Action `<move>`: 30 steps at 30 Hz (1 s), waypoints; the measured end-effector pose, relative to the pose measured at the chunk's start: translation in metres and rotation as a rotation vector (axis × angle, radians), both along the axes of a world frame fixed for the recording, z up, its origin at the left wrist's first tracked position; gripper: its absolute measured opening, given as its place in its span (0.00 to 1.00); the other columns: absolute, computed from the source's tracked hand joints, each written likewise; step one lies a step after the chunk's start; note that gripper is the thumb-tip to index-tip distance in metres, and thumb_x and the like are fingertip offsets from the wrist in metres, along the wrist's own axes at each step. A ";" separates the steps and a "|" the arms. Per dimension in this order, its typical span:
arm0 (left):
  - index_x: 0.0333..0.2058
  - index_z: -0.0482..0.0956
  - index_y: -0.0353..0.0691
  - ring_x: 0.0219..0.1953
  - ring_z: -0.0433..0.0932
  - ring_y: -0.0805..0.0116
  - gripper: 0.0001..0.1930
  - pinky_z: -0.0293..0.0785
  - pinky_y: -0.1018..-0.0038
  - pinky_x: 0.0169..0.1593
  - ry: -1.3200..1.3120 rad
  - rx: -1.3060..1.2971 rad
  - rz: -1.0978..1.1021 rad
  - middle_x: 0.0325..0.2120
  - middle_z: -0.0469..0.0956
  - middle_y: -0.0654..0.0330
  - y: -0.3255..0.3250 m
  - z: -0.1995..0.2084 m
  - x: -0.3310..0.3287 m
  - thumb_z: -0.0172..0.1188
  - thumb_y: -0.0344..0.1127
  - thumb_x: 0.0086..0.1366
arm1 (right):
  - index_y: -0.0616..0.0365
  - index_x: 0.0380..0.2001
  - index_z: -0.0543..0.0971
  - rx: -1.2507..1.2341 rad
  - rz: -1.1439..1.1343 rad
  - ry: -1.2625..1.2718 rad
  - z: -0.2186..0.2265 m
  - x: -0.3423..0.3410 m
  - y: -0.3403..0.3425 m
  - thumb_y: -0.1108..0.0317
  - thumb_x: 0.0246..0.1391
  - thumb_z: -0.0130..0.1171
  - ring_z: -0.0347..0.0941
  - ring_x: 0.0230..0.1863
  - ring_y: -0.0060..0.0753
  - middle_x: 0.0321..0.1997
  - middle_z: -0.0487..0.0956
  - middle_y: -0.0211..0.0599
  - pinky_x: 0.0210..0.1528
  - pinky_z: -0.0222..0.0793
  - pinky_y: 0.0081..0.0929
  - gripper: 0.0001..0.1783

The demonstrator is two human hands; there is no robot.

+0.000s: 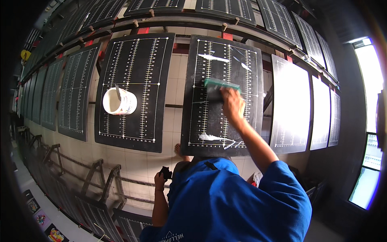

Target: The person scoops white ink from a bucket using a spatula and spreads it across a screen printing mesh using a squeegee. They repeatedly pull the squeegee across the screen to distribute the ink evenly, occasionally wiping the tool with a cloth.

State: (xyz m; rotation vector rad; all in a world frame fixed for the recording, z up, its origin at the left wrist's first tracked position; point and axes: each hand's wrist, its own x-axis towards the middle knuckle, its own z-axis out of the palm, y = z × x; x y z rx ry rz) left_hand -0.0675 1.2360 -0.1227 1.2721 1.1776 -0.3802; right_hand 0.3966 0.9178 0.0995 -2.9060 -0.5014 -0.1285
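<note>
My right hand [234, 105] grips a green-edged squeegee [222, 84], a wide flat scraper, against a dark board [250, 121] printed with white ruler-like scales. White paste smears [213, 58] lie near the board's far end, and another white smear [213, 138] lies near its close edge. Low beside my body, my left hand [160, 181] is closed around a small black object [165, 173] whose kind I cannot make out. On the neighbouring board [137, 133] to the left stands a white tub [128, 102] with a flat stick [118, 92] leaning in it.
Similar boards continue along the rack on both sides; a board on the right [290, 105] glares with light. Behind them, a rail [181, 26] with short pegs runs across, with more boards beyond. Metal trestle frames [96, 177] stand at lower left. A bright window [369, 80] is far right.
</note>
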 end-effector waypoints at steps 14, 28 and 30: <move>0.46 0.75 0.32 0.36 0.79 0.60 0.14 0.82 0.65 0.31 0.119 0.054 -0.043 0.37 0.78 0.53 0.010 0.004 -0.043 0.53 0.38 0.69 | 0.60 0.49 0.78 0.038 -0.035 -0.126 -0.017 0.091 0.089 0.72 0.54 0.51 0.73 0.50 0.45 0.47 0.76 0.42 0.47 0.76 0.36 0.19; 0.45 0.74 0.35 0.36 0.80 0.61 0.13 0.81 0.62 0.35 -0.011 -0.020 -0.153 0.36 0.78 0.54 0.058 -0.038 -0.025 0.52 0.38 0.68 | 0.50 0.53 0.78 0.000 -0.154 0.033 0.034 -0.185 -0.050 0.80 0.47 0.54 0.74 0.54 0.40 0.49 0.79 0.33 0.54 0.72 0.35 0.28; 0.43 0.76 0.34 0.32 0.80 0.62 0.13 0.80 0.65 0.31 0.000 0.004 -0.178 0.34 0.78 0.55 0.064 -0.039 -0.021 0.53 0.37 0.68 | 0.52 0.51 0.80 0.044 -0.322 0.020 0.038 -0.186 -0.061 0.81 0.42 0.57 0.74 0.53 0.43 0.51 0.80 0.34 0.54 0.72 0.36 0.28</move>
